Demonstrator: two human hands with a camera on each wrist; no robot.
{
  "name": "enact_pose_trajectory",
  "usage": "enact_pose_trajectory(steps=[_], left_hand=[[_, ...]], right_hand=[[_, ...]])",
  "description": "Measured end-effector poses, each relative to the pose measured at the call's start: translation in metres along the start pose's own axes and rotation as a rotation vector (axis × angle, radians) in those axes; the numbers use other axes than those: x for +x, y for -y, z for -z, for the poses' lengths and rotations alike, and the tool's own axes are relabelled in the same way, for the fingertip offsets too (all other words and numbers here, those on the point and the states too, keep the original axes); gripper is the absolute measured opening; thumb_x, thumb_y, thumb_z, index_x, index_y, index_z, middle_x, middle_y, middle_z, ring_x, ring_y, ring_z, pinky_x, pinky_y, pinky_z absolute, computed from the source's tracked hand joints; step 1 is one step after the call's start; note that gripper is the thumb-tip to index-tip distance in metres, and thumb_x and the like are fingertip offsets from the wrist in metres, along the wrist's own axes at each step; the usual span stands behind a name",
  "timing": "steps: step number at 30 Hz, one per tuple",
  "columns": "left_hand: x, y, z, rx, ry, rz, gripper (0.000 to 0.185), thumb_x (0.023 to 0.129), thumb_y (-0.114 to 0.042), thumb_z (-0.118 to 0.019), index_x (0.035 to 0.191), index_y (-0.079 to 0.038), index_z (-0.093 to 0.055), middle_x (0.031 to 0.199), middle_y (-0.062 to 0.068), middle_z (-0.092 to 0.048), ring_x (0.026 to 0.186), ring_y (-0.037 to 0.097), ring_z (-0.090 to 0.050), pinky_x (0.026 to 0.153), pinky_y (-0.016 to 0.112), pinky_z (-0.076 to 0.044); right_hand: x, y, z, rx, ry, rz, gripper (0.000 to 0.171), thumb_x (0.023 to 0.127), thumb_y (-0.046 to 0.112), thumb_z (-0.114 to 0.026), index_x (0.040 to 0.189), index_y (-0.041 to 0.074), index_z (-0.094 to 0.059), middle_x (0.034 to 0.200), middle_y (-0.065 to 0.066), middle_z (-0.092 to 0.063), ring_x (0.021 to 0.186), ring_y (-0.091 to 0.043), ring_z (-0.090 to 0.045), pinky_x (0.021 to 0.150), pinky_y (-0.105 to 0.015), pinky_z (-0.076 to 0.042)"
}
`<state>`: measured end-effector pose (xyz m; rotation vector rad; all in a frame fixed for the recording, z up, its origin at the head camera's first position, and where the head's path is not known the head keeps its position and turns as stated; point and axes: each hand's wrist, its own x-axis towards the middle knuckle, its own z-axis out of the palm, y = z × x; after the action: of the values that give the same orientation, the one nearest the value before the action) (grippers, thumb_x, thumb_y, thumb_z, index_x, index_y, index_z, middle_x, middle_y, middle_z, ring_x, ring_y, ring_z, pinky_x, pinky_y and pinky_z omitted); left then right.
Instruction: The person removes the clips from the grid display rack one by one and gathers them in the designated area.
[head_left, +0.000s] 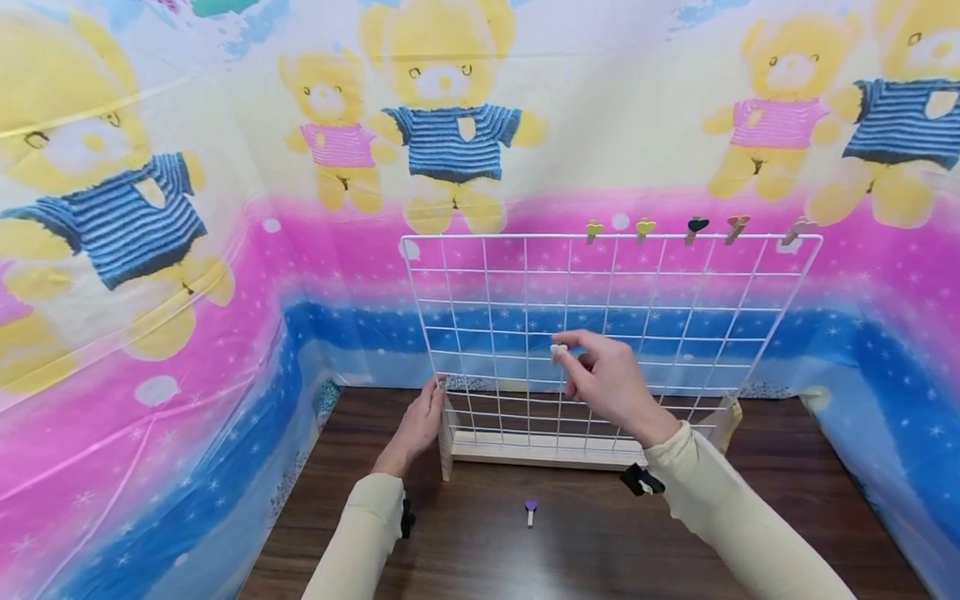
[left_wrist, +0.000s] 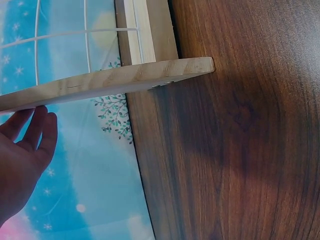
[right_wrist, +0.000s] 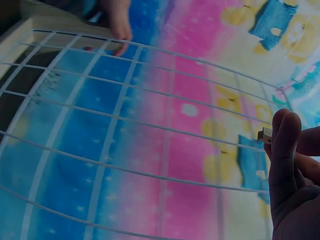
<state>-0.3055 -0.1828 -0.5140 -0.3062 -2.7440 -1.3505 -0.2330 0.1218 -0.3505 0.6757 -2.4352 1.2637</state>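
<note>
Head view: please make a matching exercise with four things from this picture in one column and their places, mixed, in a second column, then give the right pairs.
Things:
1. purple heart clip
2. black heart clip
3. left hand
4. right hand

Places:
A. on the top wire of the white grid
B. in front of the grid, fingers pinching a small pale clip
C. lying on the brown table
D. at the left end of the grid's wooden base

Pairs: 1-C, 2-A, 3-D, 4-B
</note>
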Motion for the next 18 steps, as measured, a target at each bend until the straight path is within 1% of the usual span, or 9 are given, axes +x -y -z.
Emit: enact_pose_trajectory(steps=[2,3,6,7,10,13,18], left_hand=[[0.000,0.000,0.000,0.000,0.000,0.002,0.045,0.106,-0.036,-0.024,0.146,-0.019,-0.030,0.108,0.016,-0.055,0.102,0.028,-0.052,0.083,0.047,-0.039],[0.000,0.000,0.000,0.000,-0.002,0.001,0.044,0.106,-0.035,-0.024,0.146,-0.019,-0.030,0.115,0.016,-0.055,0.108,0.028,-0.051,0.085,0.048,-0.039],[0.000,0.000,0.000,-0.009,-0.005,0.006,0.044,0.106,-0.034,-0.026,0.146,-0.017,-0.031,0.128,0.018,-0.051,0.119,0.031,-0.048,0.092,0.051,-0.038],[0.000,0.000,0.000,-0.008,-0.006,0.008,0.045,0.106,-0.034,-0.026,0.146,-0.017,-0.031,0.130,0.019,-0.050,0.121,0.031,-0.046,0.094,0.052,-0.037],[0.001,0.001,-0.001,-0.004,-0.006,0.005,0.046,0.106,-0.035,-0.025,0.146,-0.016,-0.031,0.131,0.019,-0.049,0.123,0.033,-0.045,0.095,0.053,-0.037],[0.001,0.002,-0.001,0.001,-0.005,0.006,0.046,0.105,-0.038,-0.025,0.146,-0.018,-0.031,0.131,0.019,-0.049,0.123,0.032,-0.045,0.095,0.053,-0.037],[0.001,0.000,-0.001,-0.008,-0.011,0.012,0.044,0.105,-0.038,-0.026,0.145,-0.021,-0.032,0.128,0.017,-0.051,0.119,0.029,-0.047,0.094,0.051,-0.037]], right_hand=[[-0.007,-0.009,-0.006,0.017,0.018,-0.022,0.026,0.097,0.023,-0.056,0.120,0.013,-0.062,0.069,0.000,-0.060,0.048,-0.012,-0.055,0.044,-0.030,-0.047],[-0.010,-0.014,-0.009,0.025,0.024,-0.035,0.026,0.097,0.022,-0.057,0.121,0.013,-0.062,0.074,0.000,-0.061,0.048,-0.013,-0.055,0.044,-0.030,-0.047],[-0.020,-0.027,-0.017,0.045,0.039,-0.074,0.025,0.096,0.020,-0.057,0.120,0.014,-0.062,0.081,-0.002,-0.062,0.049,-0.015,-0.056,0.045,-0.030,-0.047],[-0.023,-0.031,-0.020,0.054,0.043,-0.086,0.024,0.096,0.019,-0.058,0.119,0.013,-0.062,0.085,-0.003,-0.062,0.050,-0.015,-0.057,0.046,-0.031,-0.047],[-0.033,-0.044,-0.029,0.065,0.054,-0.124,0.021,0.095,0.016,-0.060,0.115,0.011,-0.063,0.080,-0.003,-0.063,0.053,-0.015,-0.058,0.049,-0.030,-0.048],[-0.042,-0.059,-0.038,0.077,0.058,-0.152,0.017,0.093,0.013,-0.062,0.110,0.008,-0.064,0.079,-0.001,-0.064,0.057,-0.014,-0.060,0.051,-0.028,-0.050],[-0.057,-0.082,-0.053,0.072,0.072,-0.207,0.012,0.092,0.011,-0.064,0.103,0.010,-0.065,0.074,-0.001,-0.063,0.059,-0.015,-0.059,0.053,-0.027,-0.049]])
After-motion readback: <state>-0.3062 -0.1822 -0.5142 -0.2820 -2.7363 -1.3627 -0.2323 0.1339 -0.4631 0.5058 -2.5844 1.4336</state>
